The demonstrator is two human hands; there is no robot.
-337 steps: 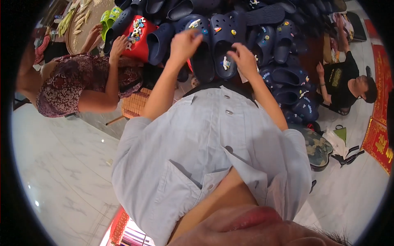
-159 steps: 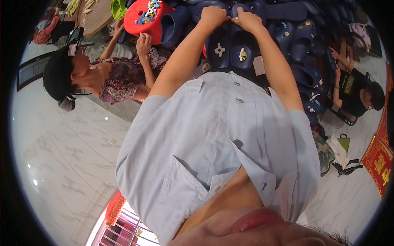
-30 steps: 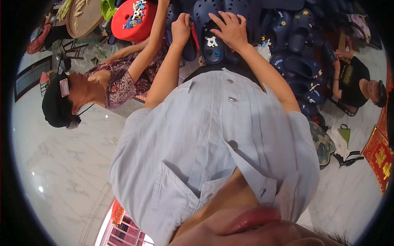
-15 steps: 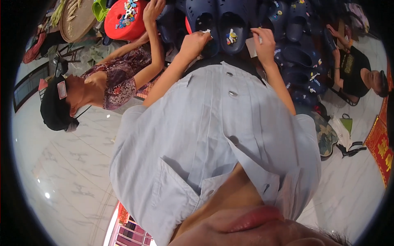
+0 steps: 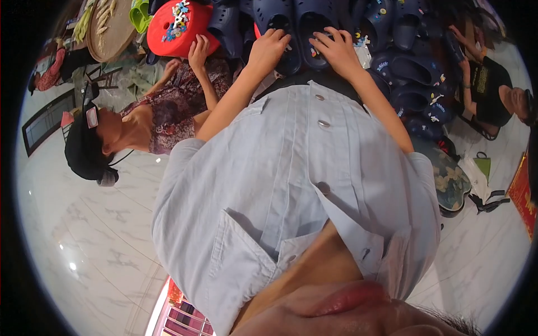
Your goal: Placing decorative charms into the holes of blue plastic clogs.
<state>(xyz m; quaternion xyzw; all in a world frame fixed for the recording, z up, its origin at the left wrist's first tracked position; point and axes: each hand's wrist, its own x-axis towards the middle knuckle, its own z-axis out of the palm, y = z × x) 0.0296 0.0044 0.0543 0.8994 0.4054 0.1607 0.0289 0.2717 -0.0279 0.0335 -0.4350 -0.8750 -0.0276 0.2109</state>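
Observation:
Two dark navy clogs stand side by side in front of me. My left hand [image 5: 269, 50] is at the left clog [image 5: 273, 12], its fingers bent and close together over the foot opening; what they hold, if anything, is hidden. Over the right clog [image 5: 317, 11] my right hand [image 5: 341, 51] reaches with fingers spread. Its fingertips are by small colourful shoe charms [image 5: 314, 51] lying inside that clog. A clear plastic packet [image 5: 363, 57] lies just right of my right hand.
More navy clogs [image 5: 412, 70] with charms stand at the right. At the left is a round red stool [image 5: 156, 27] with charms on it, beside a co-worker's hand [image 5: 198, 53]. Another person [image 5: 490, 84] sits at the far right holding a dark clog. A woven tray [image 5: 120, 33] stands far left.
My right hand has let go of the pale packet and moved left over the right clog. The white piece at my left fingertips no longer shows. The co-worker's hand has come down beside the stool.

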